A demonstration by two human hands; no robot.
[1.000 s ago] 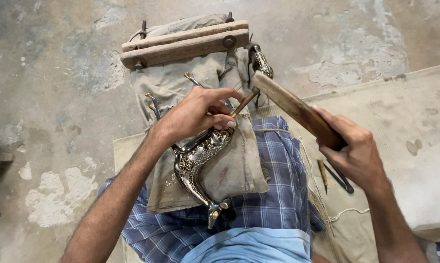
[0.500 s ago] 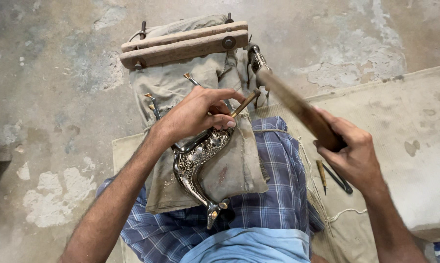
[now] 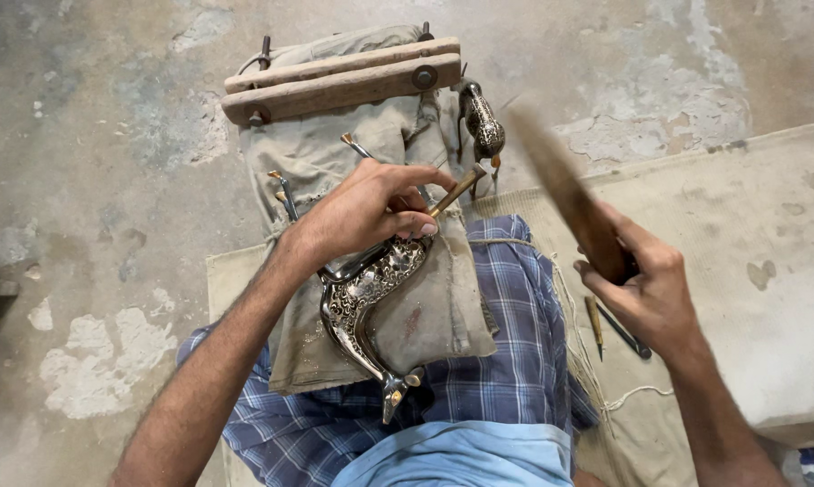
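Two hands share the work here. Your left hand (image 3: 371, 212) pinches a thin punch (image 3: 456, 189) between thumb and fingertips, slanted so its tip meets the silver metal piece (image 3: 366, 302) beneath your palm; the heel of that hand appears to rest on the piece, which would steady both tool and work. The piece lies lengthwise on a tan cloth (image 3: 425, 316) draped over your lap and forward to a wooden clamp (image 3: 335, 81) on the floor, so the cloth cushions it. Your right hand (image 3: 646, 289) is closed around the lower end of a wooden mallet (image 3: 560, 189), raised and blurred, well apart from the punch head. A second silver piece (image 3: 482, 122) sits beside the clamp. Spare tools (image 3: 610, 325) lie on the mat (image 3: 768, 207) near your right wrist, within reach.
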